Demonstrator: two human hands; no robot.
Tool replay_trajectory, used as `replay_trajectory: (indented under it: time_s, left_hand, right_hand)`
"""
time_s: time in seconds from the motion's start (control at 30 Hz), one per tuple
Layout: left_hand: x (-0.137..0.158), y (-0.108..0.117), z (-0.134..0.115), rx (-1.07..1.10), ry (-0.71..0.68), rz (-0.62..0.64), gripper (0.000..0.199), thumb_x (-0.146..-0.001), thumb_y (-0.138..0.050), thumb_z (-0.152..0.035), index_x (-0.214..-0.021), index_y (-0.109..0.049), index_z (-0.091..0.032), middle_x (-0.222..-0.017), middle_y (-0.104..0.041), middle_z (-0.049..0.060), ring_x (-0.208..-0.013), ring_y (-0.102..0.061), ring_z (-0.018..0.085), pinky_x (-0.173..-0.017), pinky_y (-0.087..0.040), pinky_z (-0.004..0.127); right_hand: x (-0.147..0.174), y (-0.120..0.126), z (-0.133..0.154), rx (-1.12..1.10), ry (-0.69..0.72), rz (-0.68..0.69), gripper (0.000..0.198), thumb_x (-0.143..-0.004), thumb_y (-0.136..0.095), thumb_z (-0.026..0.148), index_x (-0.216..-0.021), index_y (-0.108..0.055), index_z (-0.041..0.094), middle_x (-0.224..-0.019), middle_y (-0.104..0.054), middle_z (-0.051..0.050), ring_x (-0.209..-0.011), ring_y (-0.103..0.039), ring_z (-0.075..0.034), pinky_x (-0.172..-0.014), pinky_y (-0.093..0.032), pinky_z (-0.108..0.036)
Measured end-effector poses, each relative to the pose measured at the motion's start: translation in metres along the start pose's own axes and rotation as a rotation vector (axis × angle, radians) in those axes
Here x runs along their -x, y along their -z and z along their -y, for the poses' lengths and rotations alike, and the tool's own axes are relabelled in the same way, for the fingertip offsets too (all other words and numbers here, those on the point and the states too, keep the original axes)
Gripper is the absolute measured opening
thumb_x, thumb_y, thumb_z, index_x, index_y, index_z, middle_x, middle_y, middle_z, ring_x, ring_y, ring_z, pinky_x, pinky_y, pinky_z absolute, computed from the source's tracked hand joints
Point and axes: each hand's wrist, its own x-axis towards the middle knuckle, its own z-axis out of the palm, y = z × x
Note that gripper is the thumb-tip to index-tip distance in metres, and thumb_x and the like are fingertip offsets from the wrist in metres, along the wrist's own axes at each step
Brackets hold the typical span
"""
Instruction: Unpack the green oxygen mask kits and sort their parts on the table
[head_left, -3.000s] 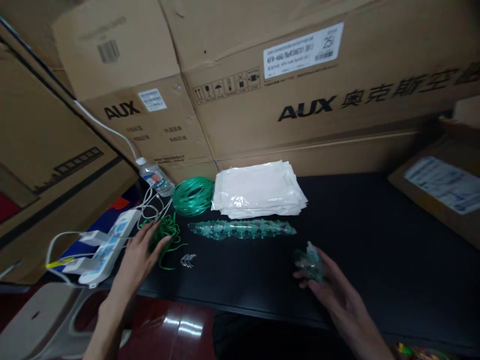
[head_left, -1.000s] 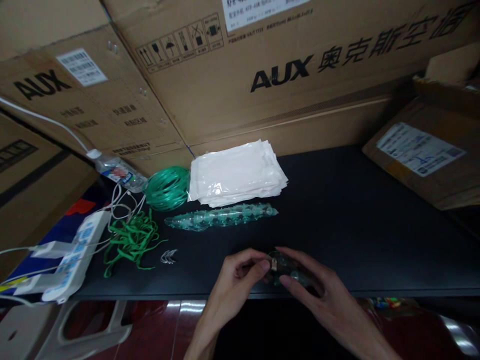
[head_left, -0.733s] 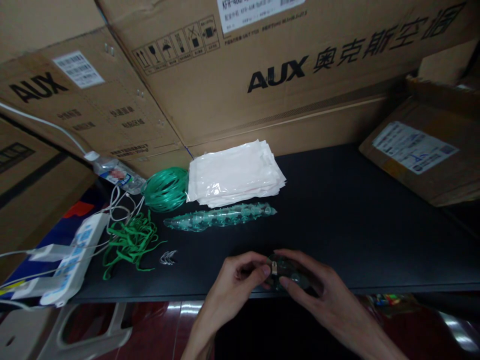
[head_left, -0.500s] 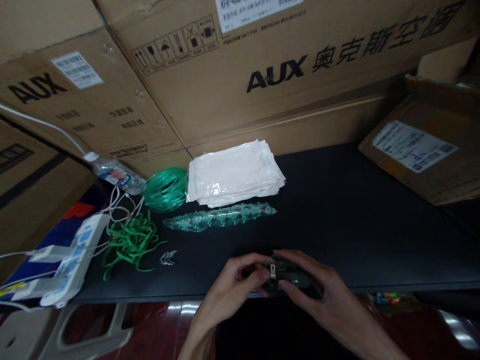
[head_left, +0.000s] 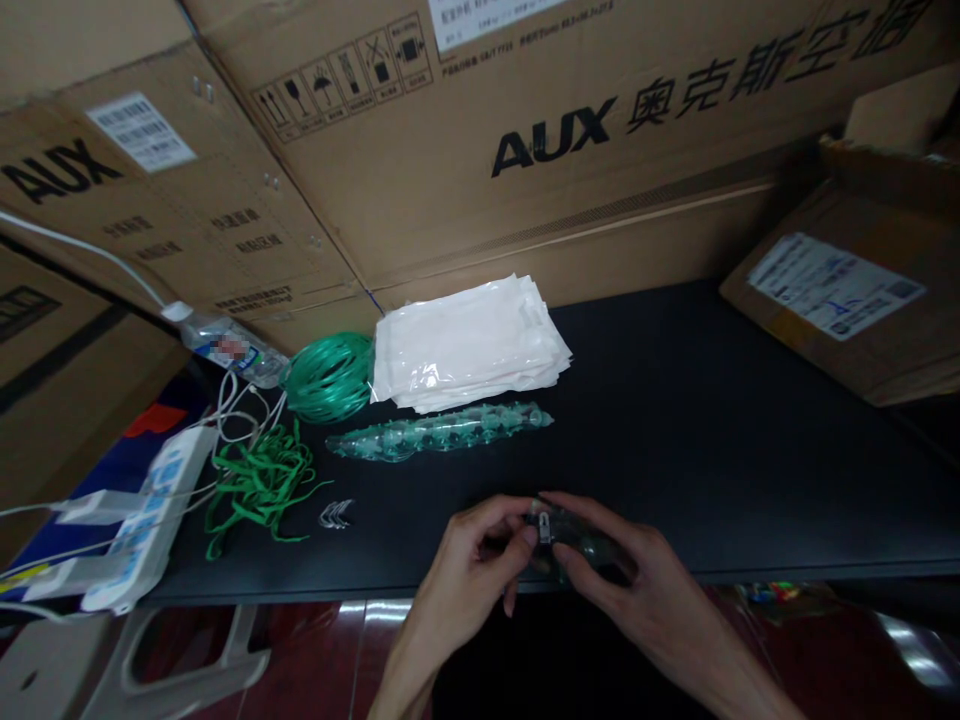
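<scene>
At the front edge of the black table, both of my hands are curled around a translucent greenish plastic piece (head_left: 596,548). A small metal clip (head_left: 544,528) sits at its left end. The thumb and fingers of my left hand (head_left: 469,570) close on that end by the clip. My right hand (head_left: 649,585) grips the body of the plastic piece from the right, covering much of it. Beyond them lies a long, bumpy, clear-green plastic object (head_left: 442,432). Several thin curved metal pieces (head_left: 335,514) rest to the left, beside a tangle of green straps (head_left: 262,485).
A stack of white packets (head_left: 469,345) and a coil of green tubing (head_left: 330,378) lie behind. At left are a plastic bottle (head_left: 232,347) and a white power strip (head_left: 154,520) with cables. Large cartons (head_left: 420,190) line the back; an open carton (head_left: 832,290) stands right.
The view has shifted slightly. My hands have moved a little and the clip appears turned slightly, while both hands keep their hold on the plastic piece.
</scene>
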Motion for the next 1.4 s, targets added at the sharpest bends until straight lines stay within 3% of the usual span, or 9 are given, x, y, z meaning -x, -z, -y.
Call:
replay_trajectory:
  time_s: [0.1, 0.3, 0.47, 0.57, 0.67, 0.83, 1.0, 1.13, 1.4]
  left_hand:
    - [0.001, -0.004, 0.001, -0.079, -0.028, -0.051, 0.027, -0.098, -0.062, -0.035, -0.114, -0.075, -0.018, -0.080, -0.060, 0.000, -0.047, -0.047, 0.004, -0.037, -0.041, 0.012]
    - [0.003, -0.010, 0.003, -0.190, -0.057, -0.133, 0.020, -0.097, -0.063, -0.030, -0.112, -0.074, -0.022, -0.082, -0.063, 0.000, -0.055, -0.055, 0.007, -0.039, -0.045, 0.011]
    - [0.002, -0.014, 0.004, -0.147, -0.072, -0.152, 0.016, -0.096, -0.063, -0.028, -0.105, -0.073, -0.021, -0.086, -0.066, 0.001, -0.059, -0.061, 0.009, -0.040, -0.047, 0.011]
    - [0.001, -0.017, 0.005, -0.039, -0.080, -0.258, 0.019, -0.091, -0.069, -0.030, -0.109, -0.070, -0.022, -0.092, -0.066, 0.002, -0.068, -0.067, 0.014, -0.043, -0.052, 0.015]
    - [0.003, -0.020, 0.004, -0.069, -0.108, -0.357, 0.014, -0.092, -0.070, -0.033, -0.099, -0.073, -0.021, -0.089, -0.063, 0.001, -0.073, -0.068, 0.014, -0.051, -0.054, 0.017]
    - [0.008, -0.025, 0.001, -0.214, -0.057, -0.299, 0.018, -0.094, -0.068, -0.036, -0.095, -0.079, -0.022, -0.077, -0.060, -0.001, -0.060, -0.060, 0.010, -0.051, -0.048, 0.017]
    - [0.007, -0.034, 0.001, -0.117, 0.026, -0.297, 0.021, -0.092, -0.070, -0.038, -0.093, -0.080, -0.020, -0.073, -0.062, -0.001, -0.048, -0.056, 0.008, -0.045, -0.046, 0.017]
    - [0.005, -0.038, 0.000, -0.032, 0.070, -0.325, 0.025, -0.089, -0.072, -0.043, -0.091, -0.079, -0.019, -0.059, -0.057, -0.004, -0.041, -0.052, 0.007, -0.039, -0.041, 0.015]
    - [0.002, -0.039, -0.008, 0.091, 0.158, -0.321, 0.044, -0.080, -0.076, -0.058, -0.091, -0.079, -0.016, -0.048, -0.054, -0.005, -0.034, -0.047, 0.006, -0.034, -0.036, 0.014]
  right_hand:
    - [0.001, -0.001, -0.002, 0.027, 0.011, -0.002, 0.038, -0.089, -0.059, 0.029, -0.123, -0.074, 0.021, -0.121, -0.078, -0.007, -0.110, -0.075, -0.021, -0.098, -0.058, -0.032]
    - [0.002, -0.007, -0.011, 0.081, 0.026, -0.054, 0.037, -0.091, -0.057, 0.026, -0.123, -0.076, 0.021, -0.119, -0.079, -0.005, -0.109, -0.075, -0.021, -0.098, -0.057, -0.028]
    - [0.003, -0.010, -0.014, 0.081, 0.042, -0.066, 0.034, -0.096, -0.058, 0.027, -0.125, -0.075, 0.025, -0.120, -0.079, -0.002, -0.106, -0.076, -0.019, -0.095, -0.057, -0.025]
    - [0.004, -0.009, -0.013, 0.080, 0.043, -0.083, 0.032, -0.097, -0.058, 0.029, -0.125, -0.075, 0.027, -0.119, -0.079, 0.000, -0.105, -0.076, -0.018, -0.093, -0.058, -0.022]
    - [0.005, -0.008, -0.012, 0.108, 0.039, -0.124, 0.032, -0.098, -0.057, 0.029, -0.123, -0.076, 0.025, -0.117, -0.080, -0.001, -0.106, -0.076, -0.019, -0.090, -0.058, -0.022]
    - [0.006, -0.009, -0.014, 0.153, 0.059, -0.215, 0.030, -0.095, -0.059, 0.030, -0.118, -0.078, 0.024, -0.113, -0.081, -0.002, -0.099, -0.079, -0.021, -0.090, -0.060, -0.025]
    - [0.007, -0.011, -0.014, 0.158, 0.102, -0.258, 0.028, -0.096, -0.059, 0.028, -0.115, -0.078, 0.024, -0.112, -0.081, -0.003, -0.099, -0.079, -0.024, -0.085, -0.063, -0.026]
    - [0.008, -0.012, -0.011, 0.150, 0.136, -0.268, 0.027, -0.097, -0.057, 0.027, -0.114, -0.078, 0.023, -0.115, -0.080, -0.005, -0.100, -0.078, -0.023, -0.086, -0.062, -0.025]
    - [0.010, -0.015, -0.010, 0.200, 0.143, -0.260, 0.036, -0.099, -0.053, 0.028, -0.127, -0.072, 0.014, -0.119, -0.078, -0.008, -0.103, -0.078, -0.022, -0.092, -0.061, -0.026]
